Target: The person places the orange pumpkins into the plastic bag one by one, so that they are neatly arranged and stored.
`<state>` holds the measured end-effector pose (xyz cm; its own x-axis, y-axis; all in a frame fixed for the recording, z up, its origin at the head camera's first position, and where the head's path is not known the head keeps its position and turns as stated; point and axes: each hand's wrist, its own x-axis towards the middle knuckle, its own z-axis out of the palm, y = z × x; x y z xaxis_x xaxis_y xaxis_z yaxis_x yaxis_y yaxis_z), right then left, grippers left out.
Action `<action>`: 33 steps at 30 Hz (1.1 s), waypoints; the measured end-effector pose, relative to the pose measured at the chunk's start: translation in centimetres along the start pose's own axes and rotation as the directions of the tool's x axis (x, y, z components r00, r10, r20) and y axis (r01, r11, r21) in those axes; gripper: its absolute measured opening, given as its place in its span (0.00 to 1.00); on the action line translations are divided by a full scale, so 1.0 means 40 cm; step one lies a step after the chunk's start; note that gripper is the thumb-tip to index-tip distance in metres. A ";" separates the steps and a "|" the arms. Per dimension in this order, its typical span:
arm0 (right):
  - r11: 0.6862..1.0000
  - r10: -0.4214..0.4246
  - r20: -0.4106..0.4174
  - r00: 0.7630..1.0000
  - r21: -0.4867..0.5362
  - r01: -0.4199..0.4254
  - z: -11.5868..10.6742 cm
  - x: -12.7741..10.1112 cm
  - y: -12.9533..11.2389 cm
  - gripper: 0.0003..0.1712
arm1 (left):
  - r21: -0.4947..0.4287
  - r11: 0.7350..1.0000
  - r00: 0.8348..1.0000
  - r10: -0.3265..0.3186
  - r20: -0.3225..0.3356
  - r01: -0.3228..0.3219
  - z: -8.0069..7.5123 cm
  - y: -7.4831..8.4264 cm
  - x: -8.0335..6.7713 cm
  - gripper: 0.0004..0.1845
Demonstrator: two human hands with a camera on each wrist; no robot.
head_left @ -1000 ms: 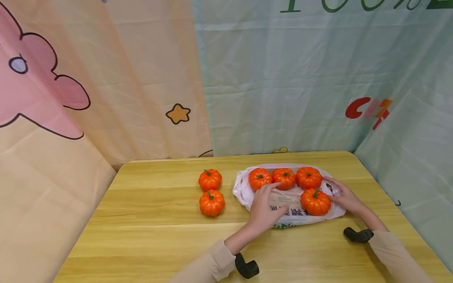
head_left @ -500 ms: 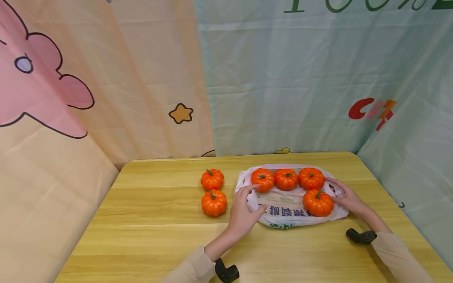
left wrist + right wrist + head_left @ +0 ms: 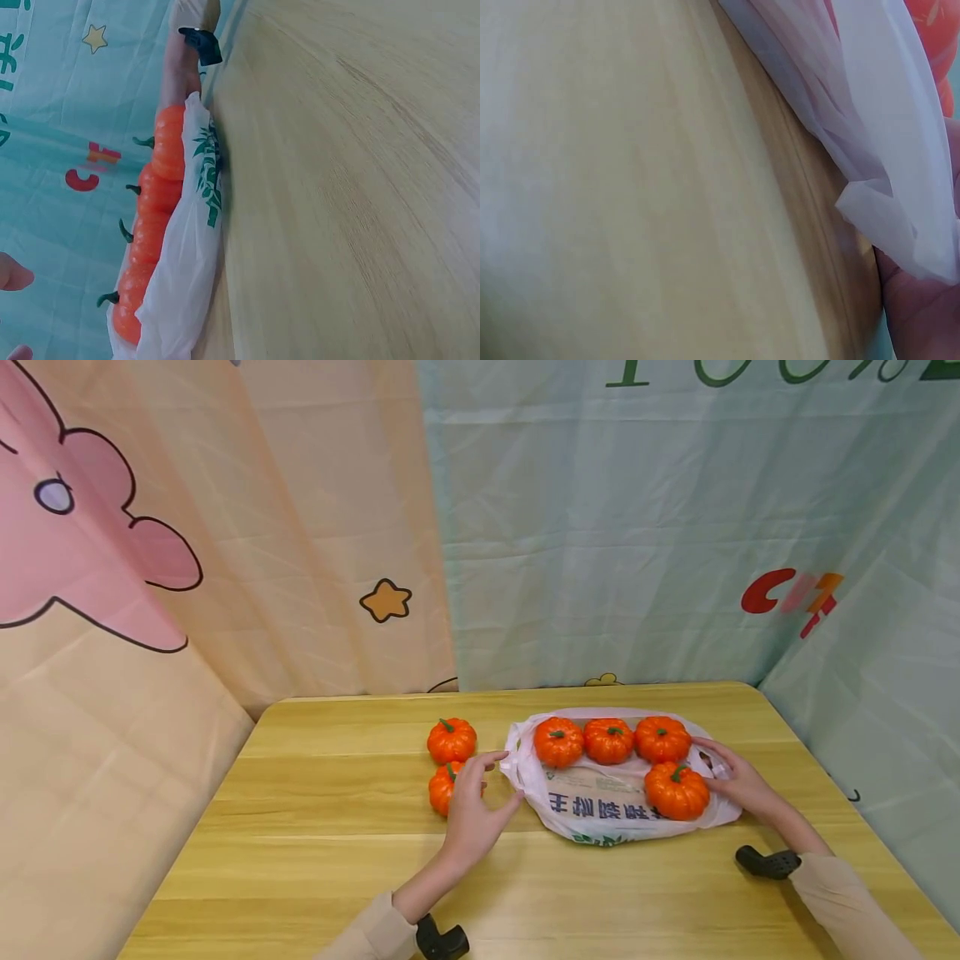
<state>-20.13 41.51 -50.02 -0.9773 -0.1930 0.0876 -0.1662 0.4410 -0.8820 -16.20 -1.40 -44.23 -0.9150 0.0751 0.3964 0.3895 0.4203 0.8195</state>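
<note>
Three orange toy pumpkins stand in a back row on a spread white plastic bag. One more pumpkin sits at the bag's front right. Left of the bag, a loose pumpkin stands behind another loose pumpkin, which my left hand partly covers. That hand holds nothing, its thumb and fingers spread between the bag and the loose pair. My right hand rests at the bag's right end, thumb and fingers apart beside the two right pumpkins; white plastic lies against its palm.
The wooden table extends around the bag, with printed cloth curtains along the back and sides. Each wrist carries a black strap-on piece, such as the left one.
My left hand has moved left, from over the bag's middle to beside the front loose pumpkin. My right hand has stayed at the bag's right end, and the pumpkins keep their places.
</note>
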 end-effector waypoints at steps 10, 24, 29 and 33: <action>1.000 0.010 0.006 1.000 0.001 -0.010 0.001 0.000 -0.001 0.37 | -0.006 1.000 0.996 0.011 -0.093 -0.012 -0.064 -0.048 -0.011 0.26; 1.000 0.008 0.003 1.000 0.007 -0.008 -0.001 -0.002 0.002 0.37 | 0.028 0.993 0.987 -0.113 -0.114 0.117 -0.123 -0.127 -0.010 0.31; 1.000 -0.009 0.000 1.000 0.014 0.009 0.000 -0.004 0.001 0.36 | 0.076 0.978 0.979 -0.190 -0.070 0.195 -0.129 -0.147 -0.007 0.35; 1.000 0.003 0.006 1.000 0.019 -0.003 0.001 -0.004 -0.003 0.36 | 0.084 0.965 0.969 -0.246 -0.021 0.247 -0.130 -0.157 -0.003 0.38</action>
<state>-19.95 41.45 -49.95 -0.9770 -0.1967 0.0827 -0.1609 0.4247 -0.8909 -17.97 -8.77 -47.27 -0.9804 -0.0499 0.1908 0.1408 0.5002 0.8544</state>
